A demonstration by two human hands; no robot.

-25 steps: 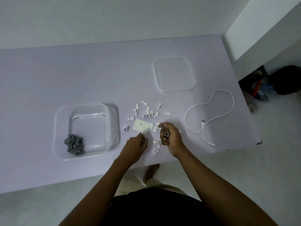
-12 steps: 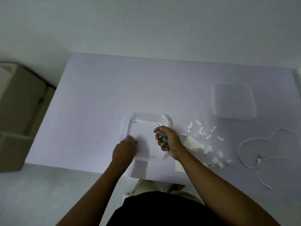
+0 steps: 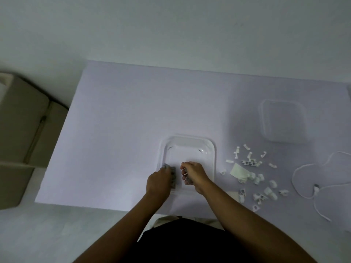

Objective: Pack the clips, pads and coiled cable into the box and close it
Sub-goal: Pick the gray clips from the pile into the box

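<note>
Left hand [image 3: 158, 182], right hand [image 3: 194, 174] in the box [image 3: 190, 138] — clips [image 3: 273, 184] beside.

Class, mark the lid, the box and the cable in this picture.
lid [image 3: 283, 122]: head view, middle of its clear top.
box [image 3: 214, 158]: head view, right rim.
cable [image 3: 316, 187]: head view, its plug.

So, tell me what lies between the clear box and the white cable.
In the head view, scattered white clips and a pale pad lie on the table between box and cable.
</note>
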